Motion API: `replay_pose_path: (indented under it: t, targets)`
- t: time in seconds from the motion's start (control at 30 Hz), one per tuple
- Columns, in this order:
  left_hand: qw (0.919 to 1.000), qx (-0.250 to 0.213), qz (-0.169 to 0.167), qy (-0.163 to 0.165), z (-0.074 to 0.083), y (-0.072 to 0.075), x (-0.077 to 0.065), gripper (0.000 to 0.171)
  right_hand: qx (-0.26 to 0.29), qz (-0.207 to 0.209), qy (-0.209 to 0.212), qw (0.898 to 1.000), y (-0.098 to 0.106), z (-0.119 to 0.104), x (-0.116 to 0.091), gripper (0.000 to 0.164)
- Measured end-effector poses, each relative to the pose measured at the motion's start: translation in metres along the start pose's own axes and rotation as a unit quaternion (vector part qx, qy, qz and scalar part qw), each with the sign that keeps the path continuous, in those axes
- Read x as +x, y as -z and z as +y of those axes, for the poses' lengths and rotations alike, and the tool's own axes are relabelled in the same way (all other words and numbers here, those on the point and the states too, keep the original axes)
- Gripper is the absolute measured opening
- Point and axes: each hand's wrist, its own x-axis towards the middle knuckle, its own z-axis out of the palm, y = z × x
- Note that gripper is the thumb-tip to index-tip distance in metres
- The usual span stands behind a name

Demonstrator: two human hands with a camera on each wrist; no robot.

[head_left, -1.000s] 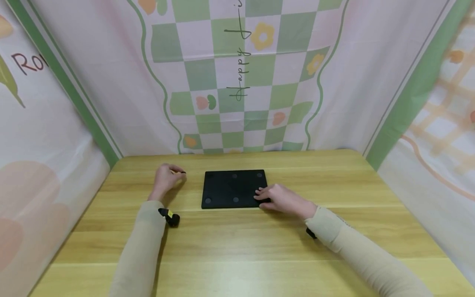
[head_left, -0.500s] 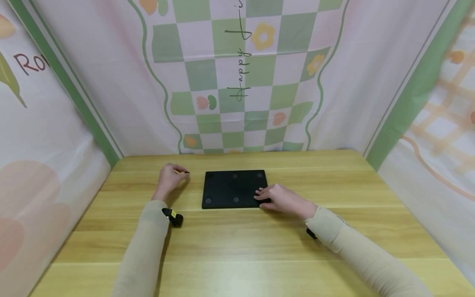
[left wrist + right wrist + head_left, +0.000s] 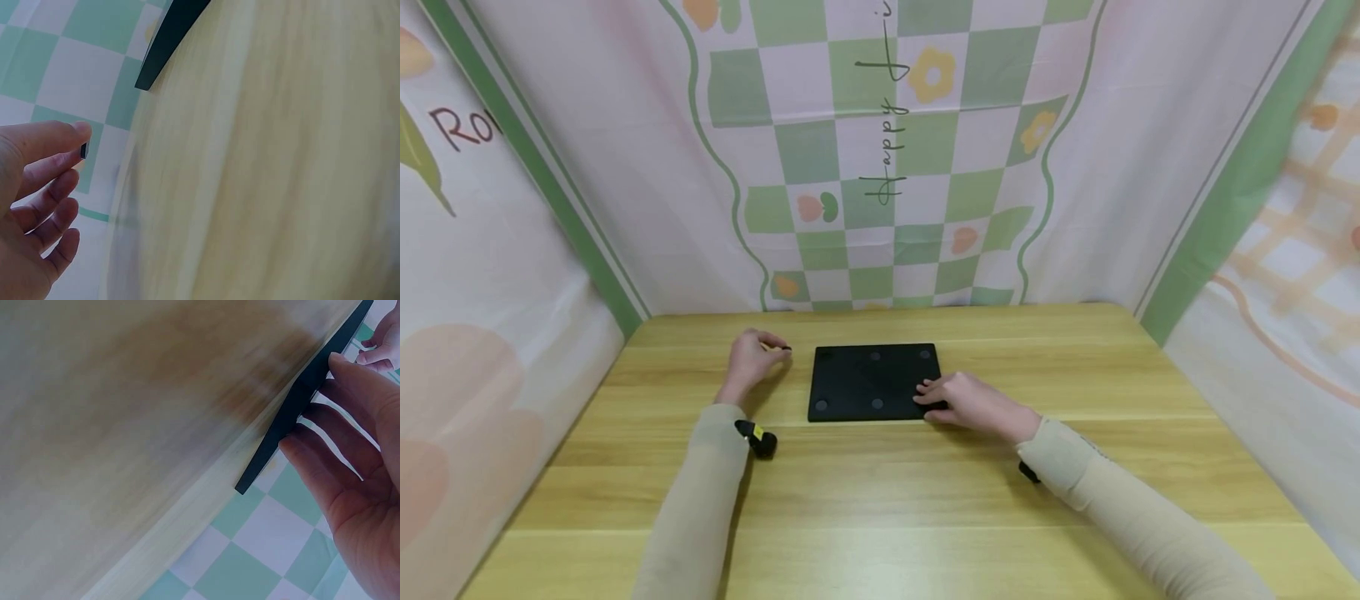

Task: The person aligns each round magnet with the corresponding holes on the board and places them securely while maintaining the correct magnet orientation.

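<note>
A thin black rectangular board (image 3: 850, 379) lies flat on the wooden table, with several dark grey round spots on its upper face. Left of it, my left hand (image 3: 750, 360) pinches a small black piece (image 3: 84, 150) between thumb and forefinger, the other fingers loosely bent. That piece is apart from the board and too small to make out fully. My right hand (image 3: 966, 402) rests on the board's right end, fingers on top and thumb by the front edge. In the right wrist view its fingertips (image 3: 289, 442) touch the board, and its palm covers the near right corner.
The wooden table (image 3: 880, 500) runs back to a green-and-white checked cloth (image 3: 880, 242). Printed cloth also hangs on the left and right sides. A small black camera (image 3: 763, 443) sits on the left sleeve.
My left hand has shifted a little to the right toward the board, still pinching the small black piece. The right hand and the board have stayed put.
</note>
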Motion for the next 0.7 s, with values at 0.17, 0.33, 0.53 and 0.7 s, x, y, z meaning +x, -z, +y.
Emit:
replay_pose_path:
  t: [0.17, 0.33, 0.53, 0.7]
  targets:
    - [1.0000, -0.005, -0.001, -0.003, 0.004, -0.003, 0.000, 0.015, 0.003, 0.001, -0.002, 1.000, 0.000, -0.001, 0.000, 0.033]
    - [1.0000, -0.004, -0.005, -0.003, 0.008, -0.006, 0.000, 0.015, 0.007, 0.000, -0.003, 1.000, 0.000, -0.001, 0.000, 0.033]
    - [0.9999, -0.006, -0.011, -0.005, 0.013, -0.010, 0.001, 0.015, 0.002, 0.001, 0.001, 1.000, -0.001, 0.000, 0.000, 0.033]
    - [0.9999, -0.004, -0.013, -0.008, 0.016, -0.012, 0.002, 0.015, 0.007, 0.002, 0.003, 1.000, 0.000, 0.001, 0.000, 0.033]
